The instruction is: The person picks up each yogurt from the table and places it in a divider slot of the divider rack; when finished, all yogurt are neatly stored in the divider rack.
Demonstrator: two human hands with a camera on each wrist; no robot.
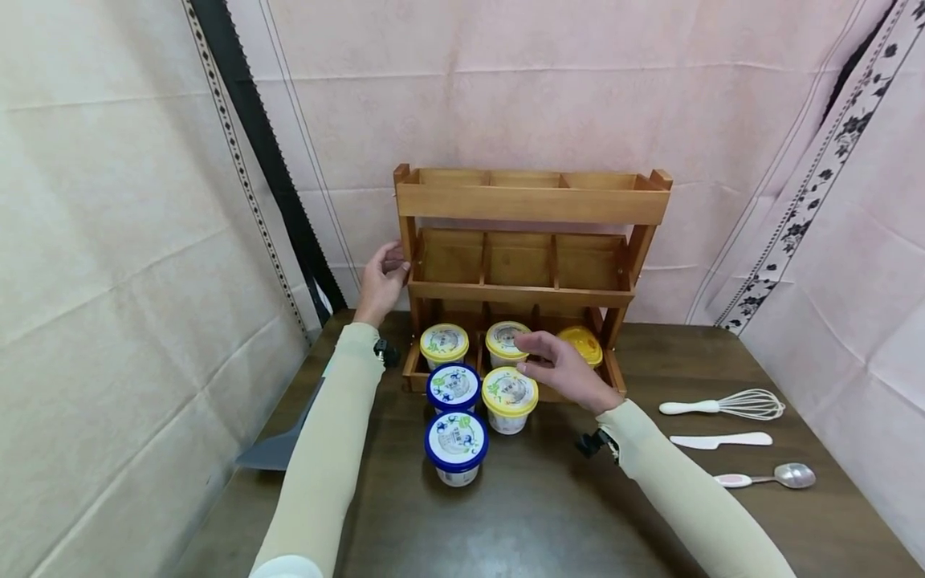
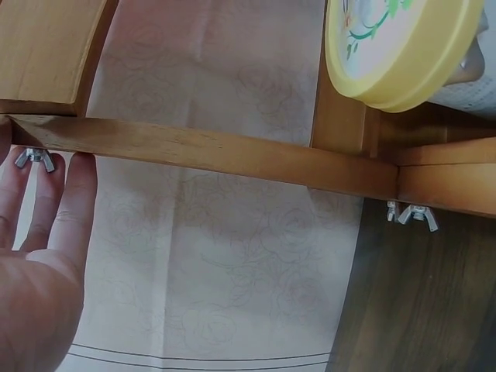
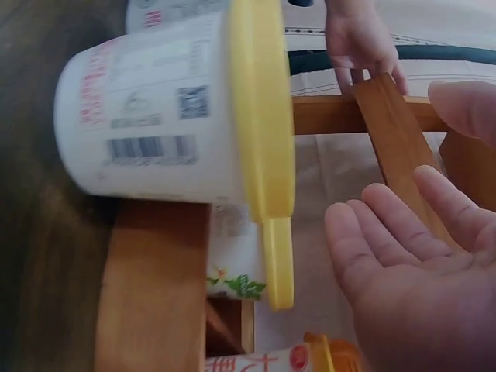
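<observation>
Head view: wooden rack (image 1: 531, 205) sits at the back edge of the desk (image 1: 549, 506), three tiers, upper two tiers with bare compartments. Left hand (image 1: 381, 277) is on the rack's left upright post, fingers wrapped on its outer edge at mid-tier height. Right hand (image 1: 560, 365) hovers over the bottom tier front rail, fingers relaxed and spread, holding nothing; fingertips are just above the yellow-lid tub (image 1: 509, 397) standing on the desk in front of the rack. Two more yellow-lid tubs (image 1: 444, 343) are in the bottom tier, plus an all-yellow tub (image 1: 581, 343) partly hidden behind the right hand. Two blue-lid tubs (image 1: 455, 441) stand in a line on the desk, just left of the front yellow one, nearly touching each other. Open desk surface in front and to the right up to the whisk (image 1: 730, 405), white knife (image 1: 720, 440) and spoon (image 1: 769, 477), well apart from the tubs. Left wrist view: fingers (image 2: 74, 194) lie straight against the rack's rail edge beside a wing nut (image 2: 35, 159); a yellow lid (image 2: 395, 46) shows top right. Right wrist view: palm open, fingers (image 3: 387, 232) apart, close to a yellow lid rim (image 3: 267, 139) but a clear gap remains; no contact.
</observation>
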